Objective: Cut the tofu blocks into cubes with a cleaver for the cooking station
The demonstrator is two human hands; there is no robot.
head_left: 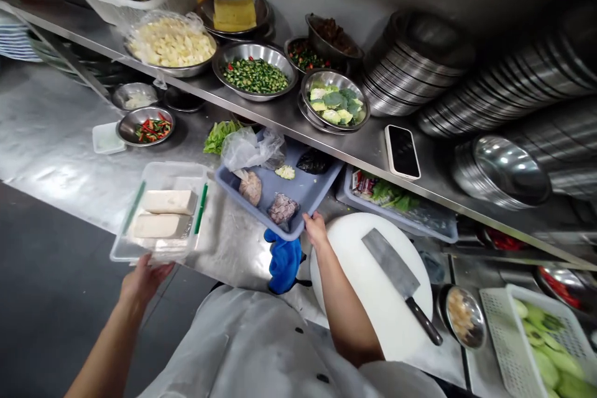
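My left hand [148, 277] grips the near edge of a clear plastic container [122, 247] with green side clips. Two pale blocks [168, 202], which look like tofu, lie inside it. With its fingers on the front right corner of a blue-grey plastic tray [298, 230], my right hand [316, 228] is closed on the rim. The tray carries a tied bag of minced meat [250, 188], a bag of greyish pieces [282, 208], chopped pale bits [285, 171] and a black bag [314, 161]. Part of the tray lies under the shelf.
A cleaver [394, 264] rests on a round white chopping board [345, 298] at right. A blue cloth-like item [284, 261] lies before the tray. Overhead, the steel shelf [373, 158] holds ingredient bowls, stacked steel bowls [410, 62] and a phone [402, 151].
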